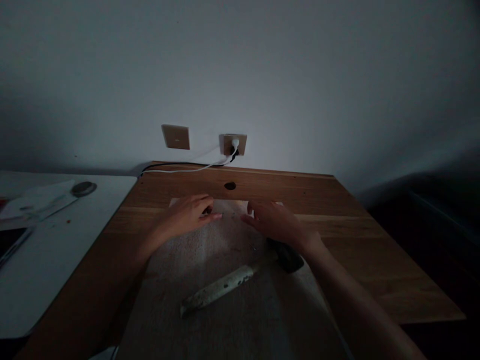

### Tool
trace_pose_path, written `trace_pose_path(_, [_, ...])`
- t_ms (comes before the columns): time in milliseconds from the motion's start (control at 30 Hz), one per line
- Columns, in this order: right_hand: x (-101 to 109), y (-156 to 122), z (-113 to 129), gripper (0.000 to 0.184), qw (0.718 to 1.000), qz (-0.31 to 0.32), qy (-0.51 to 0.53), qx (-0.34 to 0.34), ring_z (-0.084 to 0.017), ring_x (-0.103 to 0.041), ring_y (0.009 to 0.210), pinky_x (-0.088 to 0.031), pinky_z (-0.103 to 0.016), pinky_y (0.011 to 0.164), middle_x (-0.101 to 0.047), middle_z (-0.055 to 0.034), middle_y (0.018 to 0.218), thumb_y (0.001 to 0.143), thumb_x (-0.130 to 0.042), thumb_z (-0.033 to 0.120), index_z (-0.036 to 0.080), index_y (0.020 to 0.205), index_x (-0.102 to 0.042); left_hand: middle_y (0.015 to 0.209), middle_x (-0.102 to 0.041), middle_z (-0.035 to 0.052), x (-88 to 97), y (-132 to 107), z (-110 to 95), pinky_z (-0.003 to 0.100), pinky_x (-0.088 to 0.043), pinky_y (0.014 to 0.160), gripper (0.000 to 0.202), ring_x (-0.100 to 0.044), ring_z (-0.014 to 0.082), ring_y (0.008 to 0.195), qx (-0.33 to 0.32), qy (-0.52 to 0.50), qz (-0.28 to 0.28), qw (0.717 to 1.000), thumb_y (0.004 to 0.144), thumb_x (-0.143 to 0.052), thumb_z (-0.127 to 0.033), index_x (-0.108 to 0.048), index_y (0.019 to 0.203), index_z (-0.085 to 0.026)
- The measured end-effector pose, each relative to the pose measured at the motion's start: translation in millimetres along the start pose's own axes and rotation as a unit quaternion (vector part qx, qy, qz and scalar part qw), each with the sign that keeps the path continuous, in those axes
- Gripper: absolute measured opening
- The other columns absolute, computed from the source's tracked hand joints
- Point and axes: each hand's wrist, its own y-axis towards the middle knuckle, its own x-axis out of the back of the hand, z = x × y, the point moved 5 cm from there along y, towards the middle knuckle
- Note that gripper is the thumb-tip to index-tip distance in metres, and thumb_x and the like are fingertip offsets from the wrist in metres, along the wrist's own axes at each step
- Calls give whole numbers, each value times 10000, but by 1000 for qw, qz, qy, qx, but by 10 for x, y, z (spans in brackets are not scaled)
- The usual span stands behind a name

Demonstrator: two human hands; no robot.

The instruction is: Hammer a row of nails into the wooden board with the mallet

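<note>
Dim light falls on a wooden desk [337,210] pushed against a bare wall, with a wall socket [233,144] and its white cable [180,170] at 12 o'clock and a white table [56,260] at 9 o'clock. On the desk lies a pale sheet [168,300], and both hands rest low over its far end. The left hand [187,216] is curled, its fingertips drawn together and pointing towards 3 o'clock; whether they pinch something small cannot be told in this gloom. The right hand [277,224] lies palm down, fingers loosely stretched towards 9 o'clock, grasping nothing. A hammer [225,285] rests on the sheet at 6 o'clock from the fingertips, apart from them. Its dark head sits just beside the right wrist at 5 o'clock, partly hidden by it, and its pale, scuffed handle runs away towards 7 o'clock. It looks stiff and top-heavy, the head likely to swing if gripped too near the end, so the mid-handle seems the steadiest place to hold
</note>
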Motion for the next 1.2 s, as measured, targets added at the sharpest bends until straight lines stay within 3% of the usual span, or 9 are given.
trace_pose_path(133, [-134,153,54,371,999,-6,-34,-28,-393,-763,990,-556,-453,775,-778,-239,1053,1080,-459,339,117,1039,-753,1083,-692,58,-45,14,-53,315,-483,812,232,-679,212,936,-26,-33,12,999,1011,-613,-404,-678,1078,-191])
trace_pose_path(300, [-47,146,92,256,1000,2,-22,10,-322,-761,1015,-528,-370,795,-784,-191,1079,981,-499,117,140,1048,-746,1031,-729,57,-90,94,-82,310,-489,844,201,-697,198,929,-47,-91,30,994,979,-549,-140,-729,1058,-179])
trace_pose_path(433, [58,49,66,209,998,27,24,51,-222,-753,991,-508,-276,783,-799,-57,1067,950,-639,241,229,1142,-720,1035,-750,52,-123,135,-49,298,-494,866,308,-706,196,963,-64,-125,37,989,873,-552,5,-736,1040,-177])
trace_pose_path(500, [37,57,86,278,997,36,37,64,-198,-749,997,-510,-250,790,-801,-35,1072,955,-679,317,236,1221,-694,1013,-744,53,-147,140,-24,296,-494,859,258,-705,198,958,-70,-125,38,989,896,-572,-14,-736,1010,-178])
trace_pose_path(600, [-54,163,165,313,999,16,18,47,-268,-738,1075,-524,-305,833,-778,-152,1150,1046,-569,369,138,1216,-693,979,-716,51,-171,145,-4,296,-489,822,159,-690,196,920,-71,-102,26,992,943,-606,-82,-727,978,-179])
trace_pose_path(700, [-148,287,293,327,999,-1,-11,40,-336,-735,1086,-523,-358,836,-762,-236,1139,1079,-481,293,86,1129,-729,992,-678,51,-154,163,-11,299,-478,807,122,-669,192,909,-65,-76,-4,995,967,-607,-117,-712,970,-178])
trace_pose_path(833, [-116,317,365,280,998,-8,-19,60,-324,-752,1024,-517,-358,811,-775,-212,1097,1025,-472,140,100,1118,-734,924,-647,38,-42,165,-17,294,-459,784,120,-647,179,872,-39,-99,-61,992,991,-618,-195,-679,891,-168])
trace_pose_path(1033, [72,232,343,207,993,1,15,115,-224,-746,1029,-514,-273,822,-788,-72,1140,999,-614,287,210,1158,-723,793,-676,-1,-35,15,-85,262,-406,662,220,-619,140,697,-38,-174,51,983,1003,-630,-389,-711,971,-188])
trace_pose_path(1200, [-32,378,513,338,996,-24,-19,88,-329,-752,1040,-554,-378,825,-774,-210,1119,1087,-474,296,81,1153,-727,799,-697,3,40,-111,-31,270,-417,667,256,-640,156,716,6,-149,31,988,1012,-589,-429,-709,1016,-203])
